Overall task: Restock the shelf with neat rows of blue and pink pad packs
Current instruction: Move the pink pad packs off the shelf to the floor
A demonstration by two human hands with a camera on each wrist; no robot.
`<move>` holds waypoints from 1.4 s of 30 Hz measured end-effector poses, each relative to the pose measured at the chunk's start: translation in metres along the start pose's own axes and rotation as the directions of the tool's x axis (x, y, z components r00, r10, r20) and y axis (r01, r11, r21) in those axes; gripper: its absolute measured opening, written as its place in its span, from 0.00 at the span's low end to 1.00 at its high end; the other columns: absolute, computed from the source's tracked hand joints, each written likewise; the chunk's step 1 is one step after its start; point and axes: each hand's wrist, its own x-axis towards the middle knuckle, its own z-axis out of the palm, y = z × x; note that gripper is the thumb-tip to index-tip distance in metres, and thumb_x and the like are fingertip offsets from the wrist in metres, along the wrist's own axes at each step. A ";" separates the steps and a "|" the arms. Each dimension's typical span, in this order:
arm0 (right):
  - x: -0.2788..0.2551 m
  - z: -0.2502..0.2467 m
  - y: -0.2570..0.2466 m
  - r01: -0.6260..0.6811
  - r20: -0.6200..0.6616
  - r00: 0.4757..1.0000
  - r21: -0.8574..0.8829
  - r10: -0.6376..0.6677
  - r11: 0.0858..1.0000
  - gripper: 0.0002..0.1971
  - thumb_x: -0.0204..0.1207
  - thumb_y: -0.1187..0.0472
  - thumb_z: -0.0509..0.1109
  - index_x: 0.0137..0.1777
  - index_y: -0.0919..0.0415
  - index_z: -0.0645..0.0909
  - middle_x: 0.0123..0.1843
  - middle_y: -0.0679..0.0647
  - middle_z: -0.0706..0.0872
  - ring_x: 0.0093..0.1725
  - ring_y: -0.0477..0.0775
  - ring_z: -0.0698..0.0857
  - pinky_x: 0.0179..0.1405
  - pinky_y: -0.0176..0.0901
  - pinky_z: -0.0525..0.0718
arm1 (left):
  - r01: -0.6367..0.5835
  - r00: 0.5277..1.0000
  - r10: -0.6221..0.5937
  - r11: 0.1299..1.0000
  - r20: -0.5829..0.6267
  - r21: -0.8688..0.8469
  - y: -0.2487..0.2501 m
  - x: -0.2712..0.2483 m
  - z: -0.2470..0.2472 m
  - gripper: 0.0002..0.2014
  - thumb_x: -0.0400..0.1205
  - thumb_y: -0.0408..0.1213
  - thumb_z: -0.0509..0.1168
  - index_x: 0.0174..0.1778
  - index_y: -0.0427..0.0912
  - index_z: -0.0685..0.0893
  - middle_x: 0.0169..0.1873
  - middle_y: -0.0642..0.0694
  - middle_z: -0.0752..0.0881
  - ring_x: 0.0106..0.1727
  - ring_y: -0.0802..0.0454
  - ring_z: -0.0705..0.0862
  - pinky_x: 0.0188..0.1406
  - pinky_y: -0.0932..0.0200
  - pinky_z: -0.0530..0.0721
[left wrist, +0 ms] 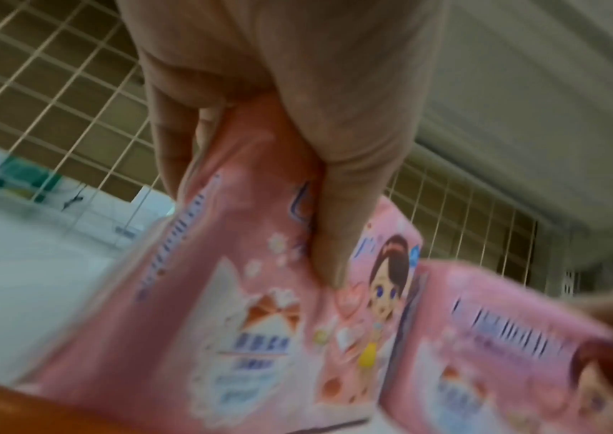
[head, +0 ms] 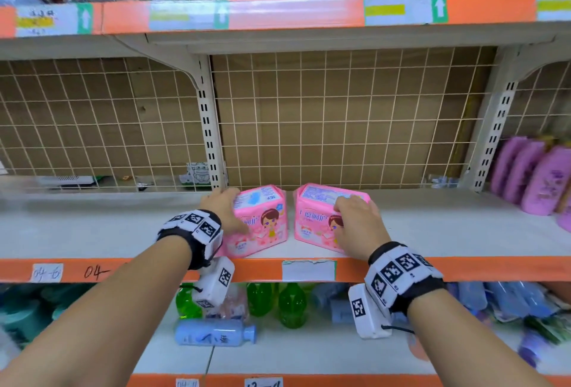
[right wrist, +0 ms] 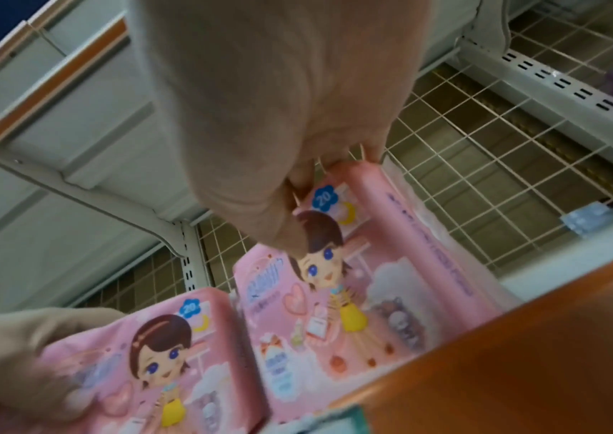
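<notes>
On the far left of the middle shelf (head: 92, 226), behind the wire mesh back (head: 92, 127), some small boxes lie, too blurred to name. The shelf has an orange front strip (head: 401, 267) with handwritten labels.

The left hand (head: 224, 206) grips the left pink pack (head: 262, 223). In the left wrist view the thumb presses into the front face of this pack (left wrist: 260, 308), and the fingers (left wrist: 171, 152) curl over its top and far side, so the soft wrapper is dented. The pack stands upright on the shelf near the front edge, turned a little to the left.

Just beside it stands the right pink pack (head: 312, 220), with only a narrow gap between the two; I cannot tell if they touch at the bottom. Both packs show the same cartoon girl on the front. The right hand (head: 358, 223) holds this pack from its right side: the fingers curl over the top edge and the thumb lies on the front face, as the right wrist view shows (right wrist: 290, 182). This pack (right wrist: 372, 293) also stands upright near the front edge.

Further right on the same shelf, well apart from the packs, purple packs (head: 531, 176) stand in a row. On the lower shelf, green bottles (head: 290, 304) stand and a blue bottle (head: 216, 332) lies on its side.
</notes>
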 end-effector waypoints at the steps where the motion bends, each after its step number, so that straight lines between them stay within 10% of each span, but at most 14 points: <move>1: -0.001 0.001 -0.002 0.018 0.005 1.000 0.033 -0.018 0.999 0.17 0.74 0.59 0.64 0.64 0.55 0.71 0.69 0.54 0.73 0.73 0.56 0.66 0.73 0.49 0.57 | -0.007 1.000 0.006 0.997 -0.014 -0.083 -0.001 -0.002 -0.005 0.40 0.62 0.47 0.81 0.70 0.46 0.73 0.57 0.43 0.78 0.56 0.44 0.79 0.56 0.52 0.80; 6: -0.007 0.000 -0.032 0.151 -0.019 0.987 0.469 -0.161 0.870 0.44 0.67 0.53 0.76 0.80 0.48 0.55 0.82 0.52 0.52 0.81 0.52 0.50 0.78 0.46 0.52 | 0.029 1.000 -0.026 0.729 0.014 -0.684 -0.010 -0.020 -0.050 0.09 0.73 0.38 0.74 0.48 0.44 0.85 0.39 0.42 0.89 0.33 0.49 0.87 0.37 0.56 0.84; 9: -0.005 -0.006 -0.050 0.147 -0.036 0.984 0.719 -0.175 0.679 0.60 0.54 0.52 0.85 0.80 0.40 0.46 0.80 0.44 0.53 0.79 0.41 0.55 0.77 0.42 0.59 | 0.220 0.970 -0.002 0.423 0.242 -0.879 -0.020 -0.034 -0.065 0.11 0.78 0.46 0.65 0.41 0.43 0.89 0.33 0.45 0.91 0.29 0.53 0.88 0.34 0.61 0.86; 14: 0.001 -0.013 -0.079 0.109 -0.073 0.984 0.969 -0.165 0.223 0.39 0.57 0.67 0.84 0.61 0.40 0.67 0.61 0.49 0.81 0.58 0.45 0.84 0.57 0.42 0.84 | 0.275 0.959 -0.022 0.316 0.283 -0.908 -0.020 -0.046 -0.044 0.21 0.80 0.57 0.59 0.53 0.43 0.84 0.55 0.37 0.85 0.49 0.43 0.82 0.57 0.49 0.79; 18: 0.007 -0.007 -0.082 -0.026 0.007 0.998 0.948 0.060 0.318 0.19 0.67 0.56 0.78 0.48 0.47 0.70 0.50 0.51 0.82 0.47 0.50 0.85 0.49 0.47 0.86 | 0.089 0.995 -0.066 0.280 0.073 -0.956 -0.008 -0.051 -0.033 0.36 0.70 0.63 0.67 0.67 0.42 0.74 0.58 0.39 0.83 0.48 0.45 0.85 0.39 0.53 0.85; 21: 0.011 -0.001 -0.078 -0.211 0.169 0.973 0.928 0.158 0.307 0.14 0.70 0.49 0.74 0.44 0.51 0.71 0.48 0.55 0.85 0.42 0.51 0.85 0.38 0.47 0.88 | -0.003 1.000 0.015 0.405 0.003 -0.914 -0.005 -0.057 -0.019 0.37 0.73 0.44 0.71 0.76 0.45 0.62 0.68 0.43 0.76 0.53 0.52 0.82 0.49 0.56 0.82; 25: 0.013 -0.002 -0.069 -0.282 0.243 0.959 0.858 0.145 0.429 0.18 0.70 0.42 0.71 0.36 0.58 0.78 0.36 0.59 0.90 0.37 0.59 0.89 0.49 0.58 0.87 | -0.140 0.988 0.017 0.553 -0.157 -0.822 -0.011 -0.054 -0.015 0.47 0.67 0.35 0.79 0.78 0.46 0.59 0.67 0.45 0.76 0.55 0.58 0.82 0.52 0.64 0.84; 29: 0.012 0.006 -0.075 -0.310 0.400 0.917 0.736 -0.016 0.602 0.08 0.78 0.54 0.66 0.45 0.59 0.82 0.44 0.57 0.89 0.41 0.58 0.87 0.52 0.56 0.86 | -0.132 0.991 0.137 0.974 0.011 -0.186 -0.002 -0.048 -0.016 0.48 0.61 0.58 0.78 0.75 0.49 0.64 0.65 0.44 0.74 0.62 0.49 0.75 0.66 0.51 0.77; 33: 0.013 0.003 -0.076 -0.154 0.372 0.920 0.633 -0.124 0.758 0.07 0.78 0.56 0.65 0.55 0.51 0.78 0.36 0.44 0.81 0.30 0.41 0.76 0.30 0.33 0.73 | -0.072 0.995 0.048 0.958 0.091 0.279 0.016 -0.031 -0.024 0.51 0.61 0.73 0.66 0.75 0.48 0.64 0.75 0.42 0.64 0.76 0.40 0.61 0.72 0.39 0.67; 36: 0.020 -0.009 -0.066 -0.125 0.301 0.953 0.503 -0.038 0.855 0.07 0.74 0.55 0.68 0.37 0.56 0.78 0.30 0.50 0.81 0.26 0.46 0.77 0.22 0.30 0.71 | -0.150 0.988 0.124 0.925 0.095 0.350 0.031 -0.027 -0.012 0.53 0.64 0.72 0.62 0.80 0.47 0.51 0.77 0.46 0.63 0.78 0.42 0.57 0.73 0.32 0.60; 39: 0.036 -0.024 -0.055 -0.113 0.049 0.993 0.237 0.104 0.965 0.17 0.71 0.44 0.67 0.46 0.59 0.78 0.46 0.58 0.83 0.46 0.58 0.81 0.41 0.41 0.77 | -0.209 0.977 0.208 0.868 0.052 0.451 0.035 -0.029 0.010 0.57 0.61 0.77 0.57 0.80 0.57 0.38 0.75 0.44 0.64 0.76 0.40 0.60 0.72 0.27 0.54; 42: 0.051 -0.027 -0.031 -0.156 0.142 0.974 -0.136 0.175 0.978 0.42 0.64 0.29 0.66 0.72 0.54 0.66 0.71 0.62 0.68 0.71 0.63 0.66 0.65 0.57 0.69 | -0.197 0.978 0.204 0.878 0.031 0.437 0.028 -0.020 0.012 0.59 0.59 0.78 0.60 0.80 0.59 0.38 0.75 0.43 0.64 0.76 0.40 0.60 0.73 0.29 0.53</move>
